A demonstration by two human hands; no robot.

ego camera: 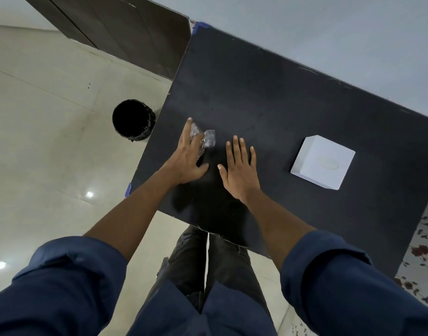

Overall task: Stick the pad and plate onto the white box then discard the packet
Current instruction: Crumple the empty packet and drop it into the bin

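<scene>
A crumpled clear plastic packet [210, 138] lies near the left edge of the black table [268, 98]. My left hand [186, 159] is on top of it: the index finger is straight and the other fingers bend down onto the plastic, hiding part of it. Just to the right, my right hand [239, 167] lies flat on the table with straight fingers and holds nothing. The white box [312, 154] stands further right, apart from both hands. A pale round piece [329, 163] sits on its top face.
A black round bin [133, 120] stands on the tiled floor just left of the table, close to the packet. A dark cabinet [116, 27] is at the far left. The wall runs behind the table. My legs are below the table's near edge.
</scene>
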